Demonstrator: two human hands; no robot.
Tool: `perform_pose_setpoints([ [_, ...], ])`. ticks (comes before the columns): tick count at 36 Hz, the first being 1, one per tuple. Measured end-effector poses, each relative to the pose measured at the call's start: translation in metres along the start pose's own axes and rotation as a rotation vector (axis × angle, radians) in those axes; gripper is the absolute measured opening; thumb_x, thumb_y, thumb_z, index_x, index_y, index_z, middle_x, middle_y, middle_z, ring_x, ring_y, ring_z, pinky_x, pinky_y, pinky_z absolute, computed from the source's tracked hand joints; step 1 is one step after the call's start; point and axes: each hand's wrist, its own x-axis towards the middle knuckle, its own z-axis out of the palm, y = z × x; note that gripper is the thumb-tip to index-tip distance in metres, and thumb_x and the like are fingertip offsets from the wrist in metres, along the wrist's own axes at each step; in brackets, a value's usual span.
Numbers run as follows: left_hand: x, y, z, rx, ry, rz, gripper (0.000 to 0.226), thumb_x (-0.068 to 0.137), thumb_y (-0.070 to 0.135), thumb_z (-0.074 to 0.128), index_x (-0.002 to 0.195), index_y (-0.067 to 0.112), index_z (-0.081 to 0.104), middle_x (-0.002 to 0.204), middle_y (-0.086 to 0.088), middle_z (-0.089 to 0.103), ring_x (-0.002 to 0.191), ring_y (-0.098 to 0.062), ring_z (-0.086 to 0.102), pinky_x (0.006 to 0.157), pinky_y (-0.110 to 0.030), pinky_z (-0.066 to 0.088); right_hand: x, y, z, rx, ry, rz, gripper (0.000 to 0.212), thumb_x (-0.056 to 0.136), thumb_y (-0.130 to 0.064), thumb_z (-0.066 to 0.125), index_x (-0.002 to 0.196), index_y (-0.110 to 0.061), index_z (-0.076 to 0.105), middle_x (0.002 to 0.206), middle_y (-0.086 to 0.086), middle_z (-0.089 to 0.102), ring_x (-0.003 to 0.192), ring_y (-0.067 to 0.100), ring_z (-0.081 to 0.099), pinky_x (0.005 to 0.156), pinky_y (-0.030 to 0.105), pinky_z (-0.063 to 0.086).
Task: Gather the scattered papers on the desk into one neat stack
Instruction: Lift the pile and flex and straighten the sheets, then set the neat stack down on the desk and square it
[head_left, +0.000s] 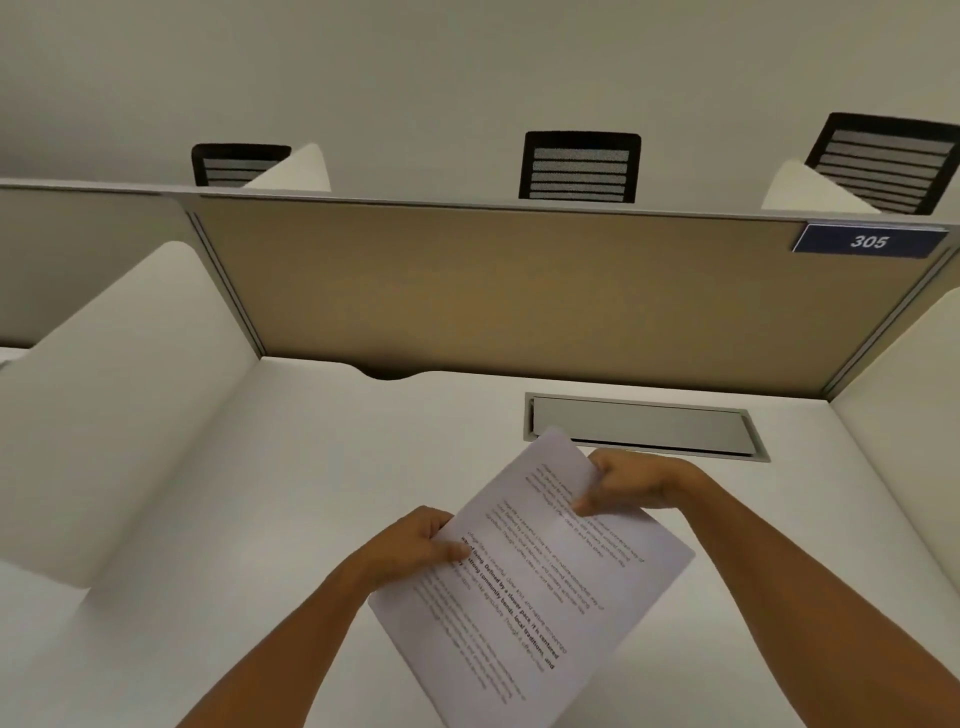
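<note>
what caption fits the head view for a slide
Both hands, left hand and right hand, hold printed papers above a white desk.

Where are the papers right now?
In the head view the papers sit low and centre, held over the white desk between the left hand and right hand, just in front of the grey cable hatch.
</note>
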Motion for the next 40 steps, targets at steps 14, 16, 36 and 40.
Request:
perform_pose_setpoints([
  [14, -0.022, 0.000, 0.008, -0.256, 0.353, 0.015, 0.031, 0.085, 0.032, 0.072, 0.107, 0.010, 0.072, 0.103, -0.012, 0.077, 0.090, -0.036, 0.074, 0.086, -0.056, 0.057, -0.018, 0.021, -0.013, 0.607, 0.235, -0.035, 0.036, 0.091, -0.022, 0.069, 0.125, -0.008, 0.065, 0.115, 0.015, 0.073, 0.105, 0.033, 0.071, 0.094, 0.055, 0.055],
  [16, -0.023, -0.001, 0.010, -0.320, 0.436, 0.011, 0.025, 0.088, 0.025, 0.070, 0.105, 0.007, 0.072, 0.101, -0.012, 0.077, 0.090, -0.035, 0.074, 0.086, -0.056, 0.057, -0.023, 0.023, -0.003, 0.662, 0.159, -0.078, 0.035, 0.091, -0.018, 0.070, 0.125, -0.009, 0.066, 0.120, 0.013, 0.072, 0.110, 0.036, 0.069, 0.097, 0.056, 0.053],
  [36, -0.047, -0.048, -0.107, -0.310, 0.682, -0.069, 0.020, 0.091, 0.023, 0.065, 0.107, 0.011, 0.071, 0.098, -0.006, 0.078, 0.084, -0.029, 0.076, 0.079, -0.047, 0.061, 0.095, -0.070, 0.147, 0.660, 0.435, -0.058, 0.018, 0.096, -0.010, 0.060, 0.111, -0.009, 0.070, 0.101, 0.008, 0.078, 0.087, 0.024, 0.077, 0.067, 0.035, 0.062],
  [40, -0.049, -0.068, -0.156, -0.242, 0.715, -0.077, 0.019, 0.090, 0.020, 0.066, 0.105, 0.009, 0.071, 0.097, -0.006, 0.077, 0.079, -0.026, 0.076, 0.068, -0.038, 0.061, 0.142, -0.098, 0.169, 0.664, 0.492, -0.027, 0.021, 0.095, -0.009, 0.061, 0.113, -0.010, 0.071, 0.102, 0.006, 0.078, 0.088, 0.023, 0.077, 0.073, 0.040, 0.064],
])
